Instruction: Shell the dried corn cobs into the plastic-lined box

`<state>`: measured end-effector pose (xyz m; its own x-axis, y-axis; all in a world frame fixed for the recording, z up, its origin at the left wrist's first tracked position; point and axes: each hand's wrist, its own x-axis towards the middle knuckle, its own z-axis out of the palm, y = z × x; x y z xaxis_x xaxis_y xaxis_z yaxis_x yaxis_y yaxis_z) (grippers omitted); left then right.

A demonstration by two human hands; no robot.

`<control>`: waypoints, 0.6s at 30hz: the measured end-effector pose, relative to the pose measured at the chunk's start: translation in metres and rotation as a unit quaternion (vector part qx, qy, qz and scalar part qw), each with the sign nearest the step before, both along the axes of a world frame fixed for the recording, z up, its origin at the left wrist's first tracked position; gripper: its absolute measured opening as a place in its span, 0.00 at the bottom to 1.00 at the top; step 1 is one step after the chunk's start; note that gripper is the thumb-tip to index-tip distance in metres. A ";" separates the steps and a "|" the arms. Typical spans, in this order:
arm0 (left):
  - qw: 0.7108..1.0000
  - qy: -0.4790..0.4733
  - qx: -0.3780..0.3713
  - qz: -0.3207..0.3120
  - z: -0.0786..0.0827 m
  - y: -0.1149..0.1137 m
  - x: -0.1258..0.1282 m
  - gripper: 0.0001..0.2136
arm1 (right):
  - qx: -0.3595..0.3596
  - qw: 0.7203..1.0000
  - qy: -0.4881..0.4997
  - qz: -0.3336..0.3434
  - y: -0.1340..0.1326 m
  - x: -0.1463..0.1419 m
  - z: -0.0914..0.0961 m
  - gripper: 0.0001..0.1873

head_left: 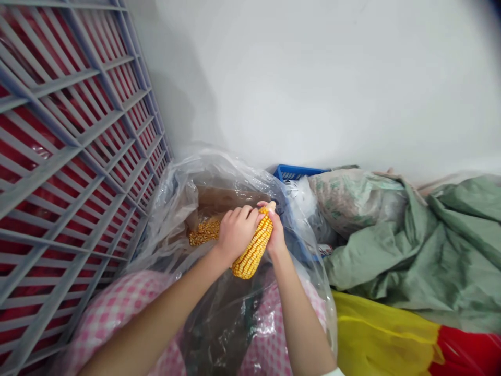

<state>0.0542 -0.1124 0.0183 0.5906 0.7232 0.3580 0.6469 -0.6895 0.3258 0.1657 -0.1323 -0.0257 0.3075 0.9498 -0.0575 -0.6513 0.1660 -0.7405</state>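
An ear of corn [252,254] with dry yellow kernels is held tilted over a clear plastic bag [168,214], its narrow tip up and away from me. My left hand [238,234] is closed around its left side, fingers curled near the tip. On the right side, my right hand [277,232] grips it close to the pale tip, where the thumb and fingers meet. Loose corn kernels [204,233] lie in a pile inside the bag, partly hidden behind my left hand. Brown cardboard [223,197] shows through the plastic.
A tall grey-purple slatted crate [78,141] with red material behind it stands on the left. At the right are a blue basket [299,171], a stuffed plastic sack [358,196], green cloth [422,250] and yellow fabric [379,329]. A white wall [313,78] rises behind.
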 end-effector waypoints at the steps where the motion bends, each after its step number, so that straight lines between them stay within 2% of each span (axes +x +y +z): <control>1: 0.999 0.018 0.039 0.015 -0.002 0.001 0.000 0.18 | 0.009 1.000 -0.013 0.014 0.000 -0.001 0.000 0.18; 4: 0.995 0.008 0.099 0.018 -0.008 0.006 0.001 0.18 | 0.019 0.999 -0.033 0.036 -0.001 -0.004 0.004 0.23; 6: 0.996 -0.041 0.078 -0.002 -0.009 0.009 0.003 0.17 | 0.019 0.998 -0.037 0.036 -0.002 -0.003 0.006 0.25; 9: 0.985 -0.164 -0.049 -0.027 -0.004 0.013 0.006 0.16 | 0.023 0.998 -0.052 0.042 -0.002 -0.001 0.008 0.25; 11: 0.953 -0.257 -0.161 -0.018 0.003 0.020 0.004 0.16 | 0.021 0.996 -0.071 0.057 -0.002 0.002 0.009 0.25; 13: 0.921 -0.308 -0.236 0.007 0.009 0.030 -0.001 0.17 | 0.018 0.994 -0.087 0.064 -0.003 0.004 0.009 0.24; 14: 0.919 -0.307 -0.247 0.024 0.011 0.035 -0.005 0.17 | 0.017 0.994 -0.090 0.061 -0.003 0.005 0.009 0.24; 15: 0.930 -0.280 -0.233 0.045 0.011 0.041 -0.009 0.16 | 0.016 0.994 -0.090 0.052 -0.002 0.006 0.010 0.24; 18: 0.979 -0.090 -0.142 0.112 0.005 0.048 -0.020 0.11 | 0.004 0.998 -0.064 0.008 0.000 0.007 0.010 0.22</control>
